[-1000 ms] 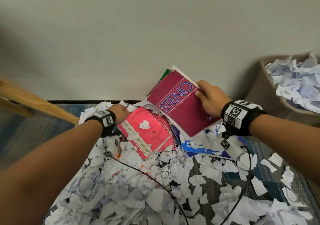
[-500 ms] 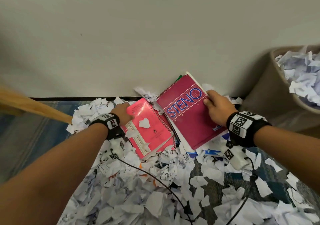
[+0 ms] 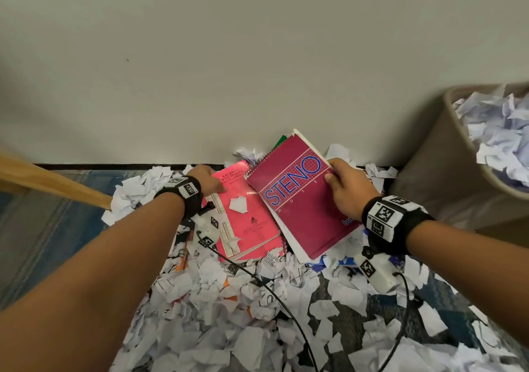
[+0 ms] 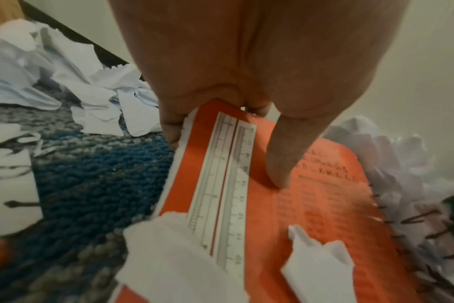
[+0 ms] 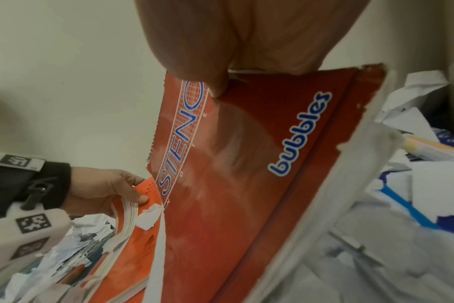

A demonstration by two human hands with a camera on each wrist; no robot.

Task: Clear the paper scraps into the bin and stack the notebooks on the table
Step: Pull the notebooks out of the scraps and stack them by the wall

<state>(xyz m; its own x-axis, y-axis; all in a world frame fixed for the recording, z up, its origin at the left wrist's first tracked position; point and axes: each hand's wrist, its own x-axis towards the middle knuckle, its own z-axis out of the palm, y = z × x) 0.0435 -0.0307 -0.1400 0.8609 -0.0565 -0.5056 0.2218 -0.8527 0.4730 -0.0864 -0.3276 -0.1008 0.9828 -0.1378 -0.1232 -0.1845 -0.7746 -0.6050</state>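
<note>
My right hand (image 3: 342, 187) grips the right edge of a dark red spiral notebook marked STENO (image 3: 300, 197) (image 5: 233, 164), thumb on its cover, held tilted near the wall. My left hand (image 3: 210, 181) (image 5: 111, 188) pinches the far corner of a pink notebook (image 3: 246, 217) (image 4: 311, 205), thumb on top, fingers under the edge. The pink notebook carries a printed ruler strip (image 4: 226, 184) and a few paper scraps (image 3: 238, 204). Torn white paper scraps (image 3: 229, 314) cover the blue-grey carpet (image 4: 91, 174). A green notebook corner (image 3: 279, 141) peeks out behind the red one.
A tan bin (image 3: 446, 171) full of paper scraps stands at the right against the wall. A wooden table leg (image 3: 54, 184) slants in from the left. Blue printed sheets (image 5: 412, 205) lie under the scraps at the right. Black cables (image 3: 286, 306) trail over the scraps.
The red notebook has come down and to the right, closer to the floor. My left hand has moved from the scraps onto the pink notebook's corner and taken hold of it.
</note>
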